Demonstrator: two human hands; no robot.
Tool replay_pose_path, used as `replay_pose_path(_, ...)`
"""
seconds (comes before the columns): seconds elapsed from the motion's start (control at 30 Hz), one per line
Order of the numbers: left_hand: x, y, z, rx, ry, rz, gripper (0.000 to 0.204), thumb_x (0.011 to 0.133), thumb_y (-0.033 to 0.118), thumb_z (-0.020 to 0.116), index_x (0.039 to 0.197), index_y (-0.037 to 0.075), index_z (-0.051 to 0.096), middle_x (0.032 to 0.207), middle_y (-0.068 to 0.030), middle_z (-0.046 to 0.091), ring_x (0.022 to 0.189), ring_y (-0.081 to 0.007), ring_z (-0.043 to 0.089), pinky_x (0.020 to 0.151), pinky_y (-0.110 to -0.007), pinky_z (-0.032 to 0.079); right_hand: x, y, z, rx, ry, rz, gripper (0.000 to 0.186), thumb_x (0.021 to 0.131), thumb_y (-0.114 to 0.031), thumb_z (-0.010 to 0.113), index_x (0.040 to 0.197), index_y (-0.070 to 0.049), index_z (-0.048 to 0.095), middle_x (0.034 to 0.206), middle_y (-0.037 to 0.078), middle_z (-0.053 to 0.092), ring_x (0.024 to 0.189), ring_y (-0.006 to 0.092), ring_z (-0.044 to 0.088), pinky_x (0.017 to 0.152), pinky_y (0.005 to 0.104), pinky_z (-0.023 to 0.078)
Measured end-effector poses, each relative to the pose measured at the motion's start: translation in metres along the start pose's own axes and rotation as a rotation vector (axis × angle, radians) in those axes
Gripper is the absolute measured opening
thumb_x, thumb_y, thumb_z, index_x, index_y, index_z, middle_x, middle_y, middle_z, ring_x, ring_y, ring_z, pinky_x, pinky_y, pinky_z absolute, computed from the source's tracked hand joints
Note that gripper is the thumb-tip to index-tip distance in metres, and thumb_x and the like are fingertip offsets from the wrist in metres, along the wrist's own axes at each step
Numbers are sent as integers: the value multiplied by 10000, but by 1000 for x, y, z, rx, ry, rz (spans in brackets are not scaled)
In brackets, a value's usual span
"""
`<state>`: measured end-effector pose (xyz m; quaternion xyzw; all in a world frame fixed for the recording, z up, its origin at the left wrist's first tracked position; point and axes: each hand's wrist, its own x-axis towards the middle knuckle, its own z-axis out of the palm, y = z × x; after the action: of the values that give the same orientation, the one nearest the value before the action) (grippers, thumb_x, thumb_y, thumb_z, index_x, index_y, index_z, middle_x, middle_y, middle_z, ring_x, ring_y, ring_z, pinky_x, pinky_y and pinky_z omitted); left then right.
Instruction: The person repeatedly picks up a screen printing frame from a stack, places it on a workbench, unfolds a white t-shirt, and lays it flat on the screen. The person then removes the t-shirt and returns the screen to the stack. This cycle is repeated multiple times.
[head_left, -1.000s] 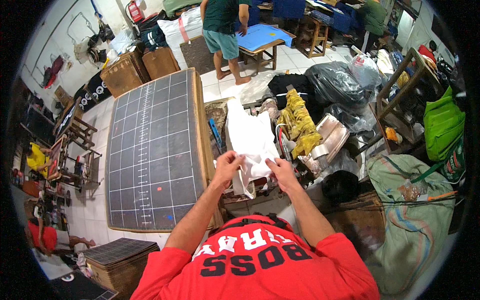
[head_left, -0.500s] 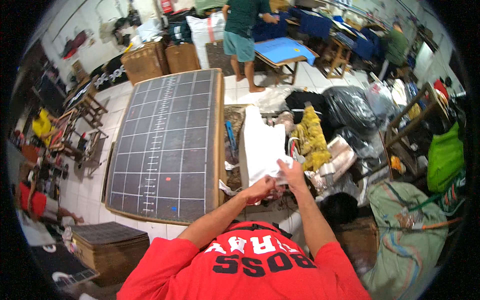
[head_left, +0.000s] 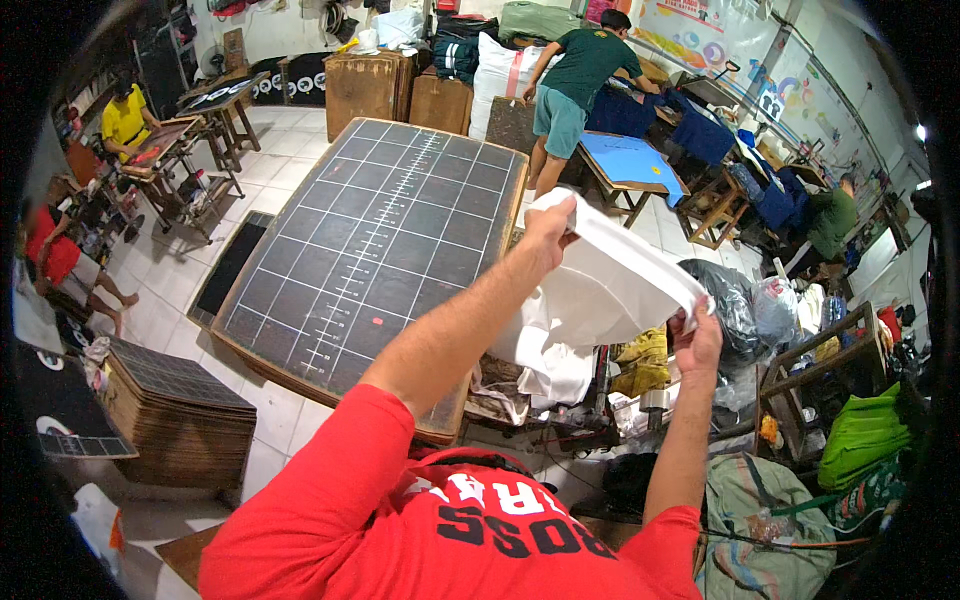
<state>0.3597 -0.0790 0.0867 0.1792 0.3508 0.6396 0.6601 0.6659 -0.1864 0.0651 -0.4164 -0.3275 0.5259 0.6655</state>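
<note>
Head view: a white cloth (head_left: 615, 285) was held up in front of the body, its upper edge stretched as a smooth band that slanted down from the left hand (head_left: 550, 228) to the right hand (head_left: 698, 338). By the left hand's grip the cloth's upper left end was pinched, the fingers curled over the edge; by the right hand's grip the lower right end was pinched near the thumb, some fingers being partly hidden. Below the band, loose folds were hung over a cluttered area — whether they were supported there could not be told. Beside these folds, a crumpled yellow cloth (head_left: 640, 372) was partly covered from view, and a black plastic bag (head_left: 722, 300) was seen just beyond the right hand. To the left, a large dark board (head_left: 330, 260) was marked with a white grid, and its near edge was crossed by the left forearm. Nearer, a stack of boards (head_left: 180, 425) was set on the tiled floor (head_left: 285, 128). Farther off, a co-worker in a dark green shirt (head_left: 592, 70) was seen bent forward — beside a blue sheet (head_left: 632, 165).
</note>
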Motion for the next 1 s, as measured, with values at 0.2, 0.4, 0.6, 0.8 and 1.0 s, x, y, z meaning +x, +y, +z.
replay_pose_path(0.2,-56,144,-5,-29,-417,163,327,882,169,756,1144,39,610,1057,-92,690,939,-238,704,884,-392,602,-38,-60,71,-11,-80,-243,251,979,-226,696,1170,-65,668,1128,56,720,1011,175,691,865,316,570)
replay_pose_path(0.4,-118,306,-87,94,-580,456,282,994,249,630,1163,25,605,1108,-111,676,1022,-226,686,906,-413,595,-70,-76,202,8,-305,-426,271,1021,-260,632,1204,-59,636,1151,71,710,1019,171,681,852,323,559)
replay_pose_path(0.6,-152,419,-176,234,-612,596,268,1038,261,591,1200,50,619,1110,-94,689,1004,-205,702,836,-397,614,-89,-65,333,116,-348,-492,281,1021,-237,632,1208,-28,633,1135,89,715,1032,177,692,888,360,565)
replay_pose_path(0.8,-130,461,-220,238,-482,557,358,1036,310,600,1247,21,586,1110,-98,652,1001,-209,685,825,-374,612,-102,-46,395,76,-404,-474,224,1005,-264,655,1127,-79,690,1086,52,735,973,147,696,826,323,565)
replay_pose_path(1.0,-77,475,-244,203,-315,471,399,1020,321,622,1211,-25,568,1166,-119,574,960,-244,686,794,-391,617,-70,-20,425,-61,-262,-312,212,950,-307,734,1034,-112,713,956,15,749,843,137,719,721,322,600)
